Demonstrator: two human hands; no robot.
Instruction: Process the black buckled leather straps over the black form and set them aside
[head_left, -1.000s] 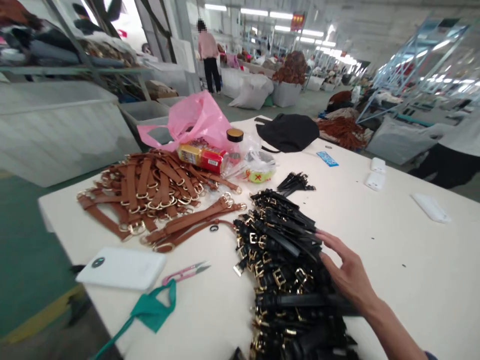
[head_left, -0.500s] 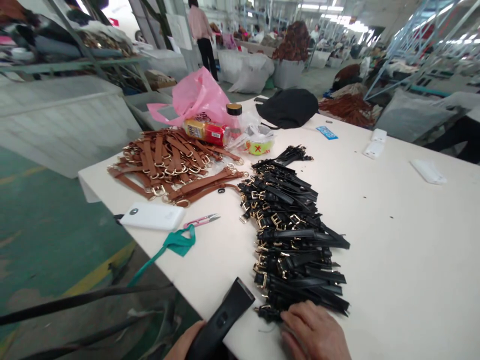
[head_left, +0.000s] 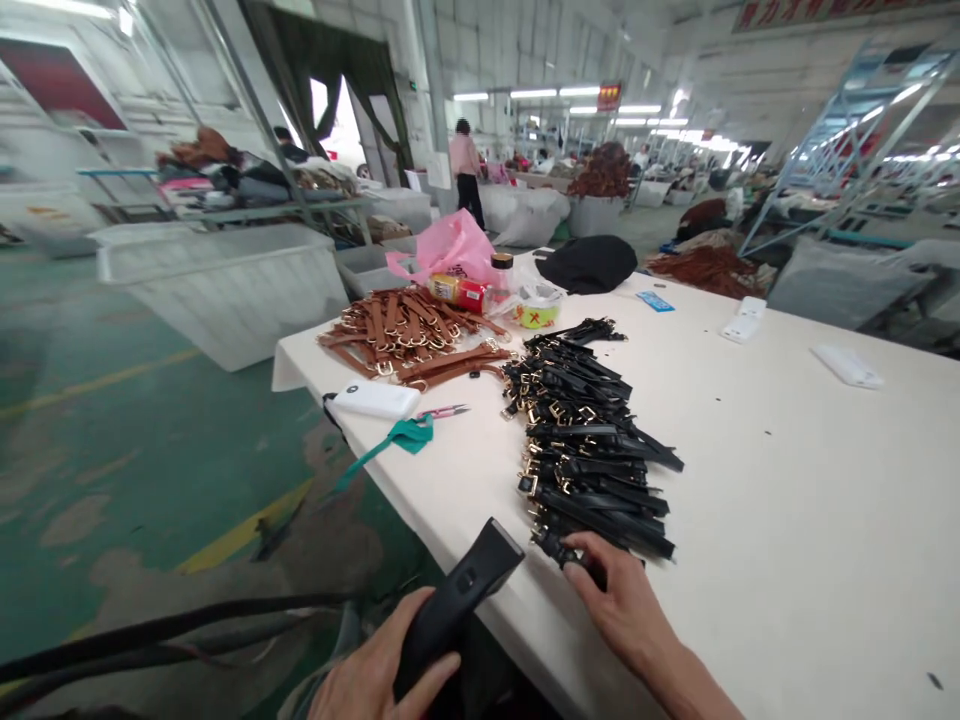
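Observation:
My left hand (head_left: 375, 660) is wrapped round a black hand-held device (head_left: 459, 602) shaped like a hair clipper, its flat end pointing up and away over the table's near edge. Long rows of black straps (head_left: 585, 430) with gold buckles lie on the table ahead. At the near end of that pile, my right hand (head_left: 619, 595) has its thumb and fingers closed on a black strap (head_left: 551, 545). Most of this strap is hidden under the fingers.
Brown straps (head_left: 405, 325) with metal rings are heaped at the back left, near a pink bag (head_left: 450, 245). A white power bank (head_left: 377, 399), pink thread snips (head_left: 444, 411) and a green cloth strip (head_left: 412, 434) lie closer. A black cap-like item (head_left: 587, 264) sits behind.
The camera view has tilted up and shows more of the hall. More of both hands and the right forearm shows. My right fingers now pinch the near black strap.

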